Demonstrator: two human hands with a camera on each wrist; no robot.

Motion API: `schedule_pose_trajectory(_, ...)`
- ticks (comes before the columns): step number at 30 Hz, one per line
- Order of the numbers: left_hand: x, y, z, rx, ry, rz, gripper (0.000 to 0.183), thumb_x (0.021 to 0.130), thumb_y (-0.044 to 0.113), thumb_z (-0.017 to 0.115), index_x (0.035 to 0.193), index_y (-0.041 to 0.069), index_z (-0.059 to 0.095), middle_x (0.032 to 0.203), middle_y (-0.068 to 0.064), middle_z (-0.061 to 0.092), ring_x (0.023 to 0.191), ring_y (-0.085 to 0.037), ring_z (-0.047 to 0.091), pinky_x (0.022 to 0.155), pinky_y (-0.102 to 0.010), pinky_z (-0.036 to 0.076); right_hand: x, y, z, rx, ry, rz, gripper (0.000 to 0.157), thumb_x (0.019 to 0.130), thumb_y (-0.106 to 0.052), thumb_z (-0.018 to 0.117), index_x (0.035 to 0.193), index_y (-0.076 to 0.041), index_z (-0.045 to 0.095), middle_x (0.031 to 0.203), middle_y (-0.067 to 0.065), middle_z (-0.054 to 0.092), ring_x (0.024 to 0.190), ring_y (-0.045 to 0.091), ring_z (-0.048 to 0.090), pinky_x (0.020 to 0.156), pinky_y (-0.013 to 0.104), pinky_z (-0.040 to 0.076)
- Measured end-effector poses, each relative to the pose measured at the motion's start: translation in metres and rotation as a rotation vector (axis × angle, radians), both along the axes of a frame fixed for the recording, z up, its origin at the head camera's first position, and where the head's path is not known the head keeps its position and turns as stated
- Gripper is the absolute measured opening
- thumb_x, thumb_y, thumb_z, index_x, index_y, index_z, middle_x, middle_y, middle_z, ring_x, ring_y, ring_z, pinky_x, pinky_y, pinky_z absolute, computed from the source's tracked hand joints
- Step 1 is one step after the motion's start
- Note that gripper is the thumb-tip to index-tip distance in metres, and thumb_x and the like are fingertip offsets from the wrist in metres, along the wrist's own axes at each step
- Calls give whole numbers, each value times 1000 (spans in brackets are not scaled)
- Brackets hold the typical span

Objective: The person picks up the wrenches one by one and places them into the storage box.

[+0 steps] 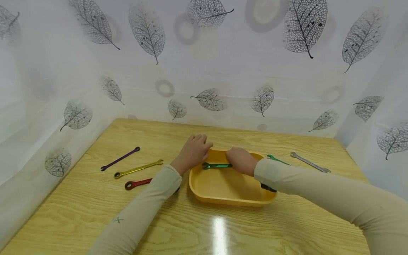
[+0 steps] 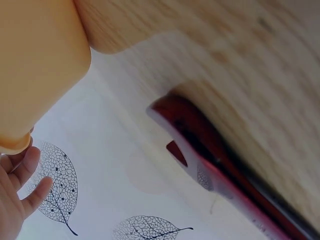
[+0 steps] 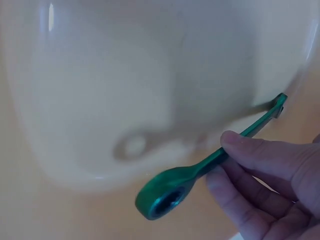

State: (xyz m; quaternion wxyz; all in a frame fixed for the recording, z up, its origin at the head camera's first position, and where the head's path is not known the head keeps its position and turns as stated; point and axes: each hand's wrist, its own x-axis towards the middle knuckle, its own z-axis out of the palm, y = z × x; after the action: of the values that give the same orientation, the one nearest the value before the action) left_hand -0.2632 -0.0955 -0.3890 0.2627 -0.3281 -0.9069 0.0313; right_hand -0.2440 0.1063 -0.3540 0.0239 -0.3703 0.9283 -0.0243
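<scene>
In the head view, my right hand (image 1: 241,160) reaches into a yellow plastic tray (image 1: 227,203) and holds a green combination wrench (image 1: 220,165) inside it. The right wrist view shows thumb and fingers (image 3: 245,142) pinching the wrench (image 3: 175,182) by its shaft. Its ring end hangs free above the tray floor, casting a shadow there. At the tray's far left corner, my left hand (image 1: 195,152) grips the rim. Up close in the left wrist view, the fingers (image 2: 27,165) are at the rim of the tray (image 2: 40,70).
Left of the tray lie purple (image 1: 120,159), yellow (image 1: 138,169) and red (image 1: 137,184) wrenches, the red one partly hidden by the left sleeve. On the right are a second green wrench (image 1: 277,159) and a silver one (image 1: 310,162). Leaf-patterned sheeting (image 1: 210,120) borders the wooden table.
</scene>
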Motion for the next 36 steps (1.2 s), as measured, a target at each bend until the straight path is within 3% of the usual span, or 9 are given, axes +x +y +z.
schedule_pose_trajectory(6,-1,1,-1,-7,1,0,8,88,18,56,94,16,61,88,-5,55,83,-21,53,79,-37,45,0,-1,-4,61,52,2,24,87,5,56,66,-5,56,54,3,53,50,8,43,48,22,37)
schedule_pose_trajectory(12,0,1,0,-16,-8,12,8,88,19,56,95,17,61,90,-5,56,85,-21,53,81,-38,45,-3,-1,-8,115,51,-18,20,87,6,57,69,-4,57,57,6,56,52,11,49,50,26,44)
schedule_pose_trajectory(36,1,1,0,0,18,-5,5,87,18,57,91,16,60,85,-5,55,80,-21,52,78,-37,46,-7,2,-17,77,37,0,28,86,6,57,63,-7,49,50,1,41,47,8,33,47,20,28)
